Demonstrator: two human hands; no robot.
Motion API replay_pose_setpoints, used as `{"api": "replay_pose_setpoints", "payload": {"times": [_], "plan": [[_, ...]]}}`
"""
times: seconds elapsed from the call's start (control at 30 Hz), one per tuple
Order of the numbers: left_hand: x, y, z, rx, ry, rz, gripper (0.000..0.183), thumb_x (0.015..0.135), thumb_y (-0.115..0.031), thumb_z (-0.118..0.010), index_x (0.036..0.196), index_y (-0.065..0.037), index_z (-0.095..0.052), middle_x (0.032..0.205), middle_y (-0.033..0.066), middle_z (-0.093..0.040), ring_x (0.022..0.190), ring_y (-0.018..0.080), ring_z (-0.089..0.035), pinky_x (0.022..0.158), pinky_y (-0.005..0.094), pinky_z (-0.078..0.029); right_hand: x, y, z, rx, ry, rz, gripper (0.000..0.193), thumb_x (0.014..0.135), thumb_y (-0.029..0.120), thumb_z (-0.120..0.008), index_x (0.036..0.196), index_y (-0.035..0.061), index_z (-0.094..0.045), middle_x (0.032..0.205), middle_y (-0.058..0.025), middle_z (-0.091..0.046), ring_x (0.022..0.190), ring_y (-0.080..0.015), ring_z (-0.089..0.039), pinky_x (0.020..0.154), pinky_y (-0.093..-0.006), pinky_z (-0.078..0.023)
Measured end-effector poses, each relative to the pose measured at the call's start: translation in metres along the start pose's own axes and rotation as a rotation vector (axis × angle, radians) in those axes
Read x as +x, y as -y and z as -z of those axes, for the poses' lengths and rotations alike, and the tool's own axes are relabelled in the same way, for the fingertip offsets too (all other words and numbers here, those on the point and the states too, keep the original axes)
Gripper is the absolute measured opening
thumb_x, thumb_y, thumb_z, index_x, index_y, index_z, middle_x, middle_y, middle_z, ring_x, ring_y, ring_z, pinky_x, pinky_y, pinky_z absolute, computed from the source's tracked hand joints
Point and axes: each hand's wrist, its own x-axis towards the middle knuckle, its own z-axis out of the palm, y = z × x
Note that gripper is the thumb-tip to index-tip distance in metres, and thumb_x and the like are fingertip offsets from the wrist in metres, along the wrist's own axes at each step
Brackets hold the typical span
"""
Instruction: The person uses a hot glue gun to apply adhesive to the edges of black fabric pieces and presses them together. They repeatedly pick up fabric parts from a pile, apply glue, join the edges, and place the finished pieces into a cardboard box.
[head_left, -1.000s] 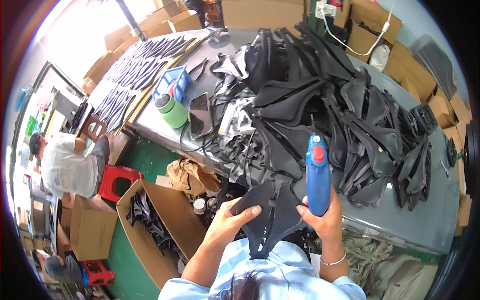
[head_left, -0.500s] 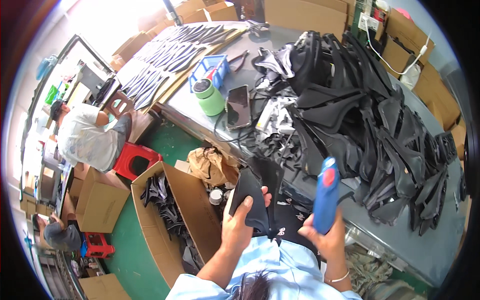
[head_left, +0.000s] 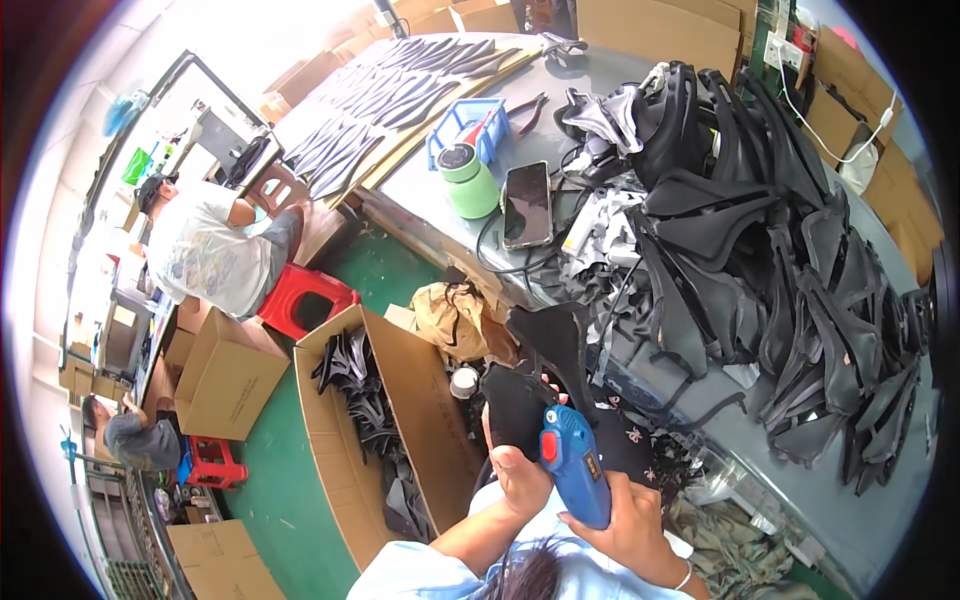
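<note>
My left hand [head_left: 522, 482] is closed on a black, wing-shaped molded piece [head_left: 512, 405], its thumb along the near edge. Another dark, curved part of it [head_left: 552, 340] reaches out beyond the fingers toward the table. In my right hand [head_left: 628, 525] is a blue handheld tool with a red button [head_left: 580, 470], gripped around its lower end. The tool's front end lies over the black piece, close to my left thumb. Whether its tip touches the piece is hidden.
A pile of black molded pieces [head_left: 715, 215] covers much of the grey table [head_left: 740, 450]. A green bottle [head_left: 468, 185], a phone [head_left: 527, 205], a blue basket [head_left: 492, 130] and pliers [head_left: 528, 112] lie farther back. An open cardboard box [head_left: 420, 420] holds similar parts. Two people sit at left.
My right hand has brought the blue tool left and down onto the black piece, turning it. My left hand has shifted slightly right and lower. The whole view has shifted a little.
</note>
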Motion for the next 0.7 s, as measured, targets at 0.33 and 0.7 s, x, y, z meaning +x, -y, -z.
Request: {"api": "replay_pose_setpoints", "payload": {"times": [0.33, 0.7], "plan": [[-0.009, 0.004, 0.006, -0.019, 0.060, -0.034, 0.091, 0.076, -0.076, -0.042, 0.129, -0.002, -0.038, 0.122, 0.0143, -0.051, 0.107, 0.0232, -0.055, 0.088, 0.0364, -0.048, 0.005, 0.006, 0.007, 0.007, -0.027, 0.049, 0.059, 0.065, 0.036, -0.081, 0.096, -0.0041, -0.050, 0.066, -0.0139, -0.060, 0.056, -0.0298, -0.061, 0.055, -0.0377, -0.047], [-0.006, 0.003, 0.025, 0.052, 0.255, -0.207, 0.048, 0.090, -0.038, -0.058, 0.114, 0.003, -0.054, 0.114, 0.0163, -0.056, 0.104, 0.0219, -0.054, 0.089, 0.0342, -0.043, 0.016, 0.001, 0.030, 0.001, -0.193, 0.060, 0.059, 0.064, 0.030, -0.082, 0.101, -0.0028, -0.050, 0.065, -0.0133, -0.060, 0.056, -0.0281, -0.062, 0.051, -0.0356, -0.049]]}}
